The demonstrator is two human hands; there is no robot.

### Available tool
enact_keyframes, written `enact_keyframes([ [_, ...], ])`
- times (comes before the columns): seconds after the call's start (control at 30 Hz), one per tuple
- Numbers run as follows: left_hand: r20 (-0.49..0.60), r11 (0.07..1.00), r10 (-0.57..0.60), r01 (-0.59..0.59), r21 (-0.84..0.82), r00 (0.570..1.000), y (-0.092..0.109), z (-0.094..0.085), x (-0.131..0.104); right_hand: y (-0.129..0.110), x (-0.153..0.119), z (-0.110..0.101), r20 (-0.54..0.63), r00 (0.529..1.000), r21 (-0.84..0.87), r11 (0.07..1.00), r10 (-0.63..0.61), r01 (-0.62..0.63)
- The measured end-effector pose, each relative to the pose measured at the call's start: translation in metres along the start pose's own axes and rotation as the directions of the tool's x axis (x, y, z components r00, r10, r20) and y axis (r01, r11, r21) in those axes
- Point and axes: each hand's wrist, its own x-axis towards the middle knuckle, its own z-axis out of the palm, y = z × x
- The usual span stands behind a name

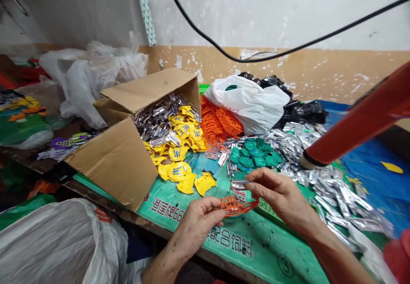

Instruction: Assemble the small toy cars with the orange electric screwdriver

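Note:
My left hand point(202, 216) pinches one end of an orange plastic lattice piece point(235, 207) above the green table cover. Just above that piece, my right hand point(277, 196) has its thumb and fingers closed on a small shiny silver part point(238, 185). The silver part looks apart from the lattice, though I cannot tell for certain. Behind my hands lie a heap of green plastic pieces point(256, 152) and a pile of orange lattice pieces point(221, 121). Several yellow printed pieces point(179, 171) rest to the left of them.
A tipped cardboard box point(118, 160) spills silver and yellow parts. Silver parts point(339, 194) are heaped at the right, near a slanting red pole point(358, 117). A white bag point(248, 104) stands at the back. A green perforated tray point(272, 213) is partly behind my right hand.

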Motion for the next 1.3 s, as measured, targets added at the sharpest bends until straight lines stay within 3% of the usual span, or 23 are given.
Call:
enact_keyframes([
  [0.1,0.011,1.000,-0.021,0.021,-0.011,1.000,-0.004,0.004,0.002,0.006,-0.010,-0.006,-0.022,1.000,0.012,1.000,-0.006,0.007],
  [0.23,0.004,0.992,-0.074,0.074,-0.104,0.997,-0.012,0.006,0.005,0.007,-0.016,-0.011,-0.209,0.977,0.011,0.999,-0.041,0.044],
  [0.3,-0.004,0.979,-0.109,0.106,-0.173,0.994,-0.016,0.007,0.006,0.007,-0.019,-0.011,-0.242,0.970,0.022,0.999,-0.037,0.043],
  [0.5,0.038,0.917,-0.180,0.181,-0.356,0.983,-0.020,0.009,0.008,0.017,-0.027,-0.009,-0.185,0.978,0.117,0.991,0.092,-0.071],
  [0.8,0.003,0.920,-0.157,0.147,-0.362,0.988,-0.019,0.014,0.010,0.021,-0.028,-0.005,-0.091,0.985,0.143,0.981,0.143,-0.129],
  [0.93,-0.015,0.946,-0.133,0.122,-0.300,0.991,-0.019,0.018,0.011,0.024,-0.027,-0.002,-0.055,0.985,0.135,0.979,0.162,-0.153],
  [1.1,0.007,0.994,-0.012,0.013,-0.108,1.000,-0.020,0.018,0.012,0.030,-0.033,0.002,0.030,0.989,0.104,0.984,0.144,-0.146],
  [1.2,0.033,0.997,0.038,-0.040,0.067,0.999,-0.016,0.016,0.008,0.032,-0.036,0.002,0.016,0.998,-0.007,0.998,0.063,-0.063],
  [1.3,0.045,0.958,0.108,-0.116,0.263,0.993,-0.009,0.016,0.002,0.031,-0.039,0.000,0.011,0.994,-0.156,0.982,-0.107,0.107],
])
